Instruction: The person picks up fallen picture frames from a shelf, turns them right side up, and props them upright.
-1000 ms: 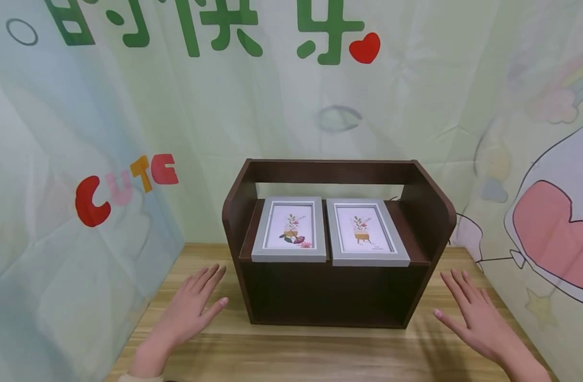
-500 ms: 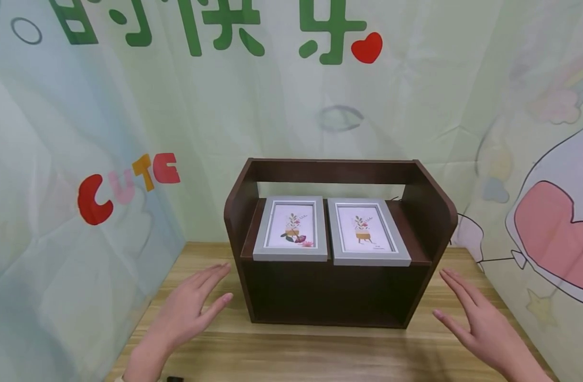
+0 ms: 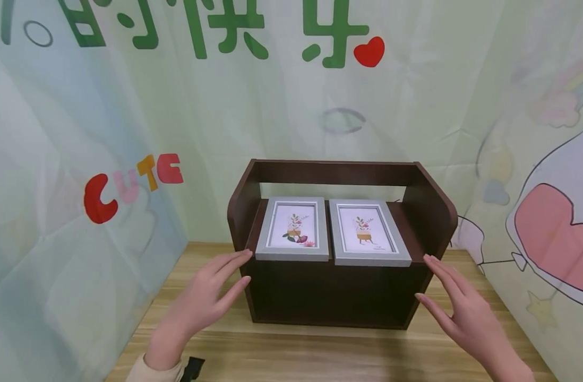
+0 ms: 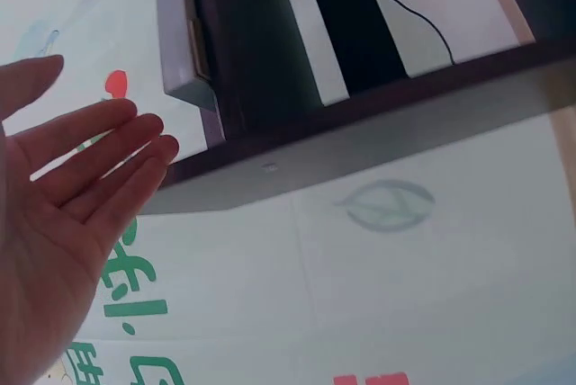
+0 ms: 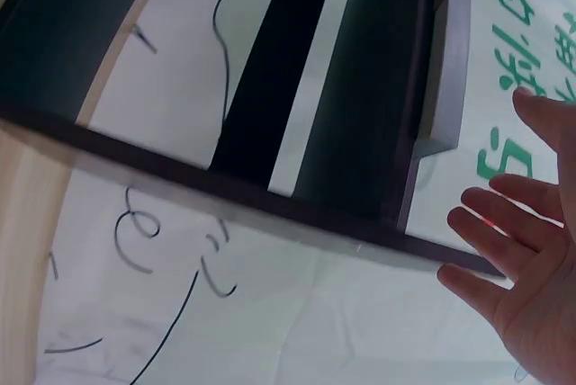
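Observation:
A dark brown wooden shelf unit [image 3: 329, 297] stands on the table, with two silver-grey picture frames [image 3: 327, 233] [image 3: 406, 262] lying face up on its upper board. Both frames hold a print of a potted plant; the left one also shows dark red and pink flowers. My left hand [image 3: 203, 297] has its fingers extended, fingertips right at the unit's left front edge. On the other side, my right hand [image 3: 468, 313] reaches its straight fingers to the right front edge. In the left wrist view the palm of the left hand [image 4: 63, 205] faces the unit's side panel [image 4: 360, 138].
A light wood-grain table [image 3: 291, 353] carries the unit. Printed fabric [image 3: 282, 116] hangs behind and on both sides. A dark thin cord [image 5: 220, 52] shows through the unit's open back. By my left sleeve [image 3: 150, 371] is a small black object [image 3: 193, 368].
Both hands have moved inward and up, from beside the unit to its front side edges. The unit and picture frames have stayed in place; the head view has shifted slightly.

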### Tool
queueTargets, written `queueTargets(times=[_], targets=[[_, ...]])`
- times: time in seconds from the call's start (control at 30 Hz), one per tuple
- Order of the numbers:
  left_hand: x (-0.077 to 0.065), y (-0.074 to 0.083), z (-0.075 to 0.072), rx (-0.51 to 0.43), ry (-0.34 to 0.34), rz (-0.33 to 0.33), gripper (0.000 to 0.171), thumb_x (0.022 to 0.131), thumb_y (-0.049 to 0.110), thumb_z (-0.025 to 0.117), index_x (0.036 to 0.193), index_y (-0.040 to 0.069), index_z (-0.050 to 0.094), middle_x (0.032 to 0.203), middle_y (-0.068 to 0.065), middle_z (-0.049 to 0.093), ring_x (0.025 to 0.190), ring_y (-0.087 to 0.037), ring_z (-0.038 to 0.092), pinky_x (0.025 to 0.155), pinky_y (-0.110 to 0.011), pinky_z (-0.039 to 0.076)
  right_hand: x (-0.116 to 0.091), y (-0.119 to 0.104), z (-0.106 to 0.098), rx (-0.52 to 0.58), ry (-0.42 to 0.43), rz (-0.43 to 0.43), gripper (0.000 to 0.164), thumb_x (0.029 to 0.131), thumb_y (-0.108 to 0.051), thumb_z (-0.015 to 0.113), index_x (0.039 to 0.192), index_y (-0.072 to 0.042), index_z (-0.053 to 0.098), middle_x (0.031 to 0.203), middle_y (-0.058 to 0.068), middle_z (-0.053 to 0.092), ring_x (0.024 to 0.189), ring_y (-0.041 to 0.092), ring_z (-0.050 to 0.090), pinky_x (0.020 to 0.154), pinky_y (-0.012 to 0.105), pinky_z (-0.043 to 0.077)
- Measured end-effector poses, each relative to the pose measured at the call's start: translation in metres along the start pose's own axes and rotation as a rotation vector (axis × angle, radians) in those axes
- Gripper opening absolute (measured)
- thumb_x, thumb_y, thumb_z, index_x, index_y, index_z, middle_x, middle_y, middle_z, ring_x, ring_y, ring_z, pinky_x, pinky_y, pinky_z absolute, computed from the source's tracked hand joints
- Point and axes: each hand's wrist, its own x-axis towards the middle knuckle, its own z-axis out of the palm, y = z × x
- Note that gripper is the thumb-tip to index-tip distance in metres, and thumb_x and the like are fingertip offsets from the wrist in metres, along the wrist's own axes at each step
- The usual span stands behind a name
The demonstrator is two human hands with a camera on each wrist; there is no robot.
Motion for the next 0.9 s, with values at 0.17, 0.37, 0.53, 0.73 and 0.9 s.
queueTargets(times=[0.17, 0.37, 0.53, 0.73, 0.9], targets=[[0.013, 0.003, 0.005, -0.017, 0.022, -0.021, 0.045, 0.087, 0.023, 0.068, 0.127, 0.004, 0.059, 0.127, -0.008, 0.059, 0.115, -0.022, 0.056, 0.092, -0.042, 0.05, 0.014, -0.011, 0.006, 0.019, 0.035, 0.003, 0.081, 0.069, -0.016, 0.082, 0.141, -0.015, 0.046, 0.136, 0.01, 0.054, 0.121, 0.026, 0.052, 0.104, 0.0, 0.018], [0.032, 0.01, 0.008, -0.026, 0.047, -0.062, 0.045, 0.085, 0.021, 0.071, 0.124, 0.003, 0.06, 0.122, -0.01, 0.061, 0.111, -0.024, 0.058, 0.09, -0.041, 0.053, 0.035, -0.024, 0.013, 0.059, 0.051, 0.032, 0.076, 0.071, -0.015, 0.082, 0.139, -0.015, 0.048, 0.131, 0.006, 0.057, 0.1, 0.019, 0.06, 0.077, -0.003, 0.035], [0.046, 0.014, 0.01, -0.004, 0.048, -0.095, 0.046, 0.08, 0.019, 0.075, 0.121, 0.002, 0.062, 0.117, -0.011, 0.062, 0.106, -0.024, 0.06, 0.087, -0.038, 0.054, 0.052, -0.035, 0.02, 0.081, 0.055, 0.061, 0.072, 0.071, -0.015, 0.082, 0.136, -0.014, 0.052, 0.126, 0.006, 0.059, 0.107, 0.022, 0.061, 0.093, 0.011, 0.044], [0.06, 0.018, 0.017, -0.02, 0.041, -0.167, 0.045, 0.08, 0.021, 0.076, 0.118, 0.001, 0.064, 0.114, -0.013, 0.064, 0.104, -0.025, 0.06, 0.087, -0.039, 0.055, 0.071, -0.045, 0.027, 0.148, 0.027, 0.113, 0.063, 0.076, -0.016, 0.079, 0.133, -0.01, 0.053, 0.125, 0.012, 0.061, 0.108, 0.029, 0.061, 0.086, 0.048, 0.052], [0.072, 0.022, 0.02, -0.081, 0.056, -0.245, 0.043, 0.08, 0.024, 0.076, 0.115, 0.001, 0.065, 0.111, -0.014, 0.066, 0.102, -0.026, 0.061, 0.085, -0.04, 0.055, 0.09, -0.051, 0.032, 0.225, 0.011, 0.144, 0.053, 0.078, -0.018, 0.077, 0.126, -0.004, 0.058, 0.122, 0.015, 0.064, 0.106, 0.031, 0.064, 0.087, 0.048, 0.052]])
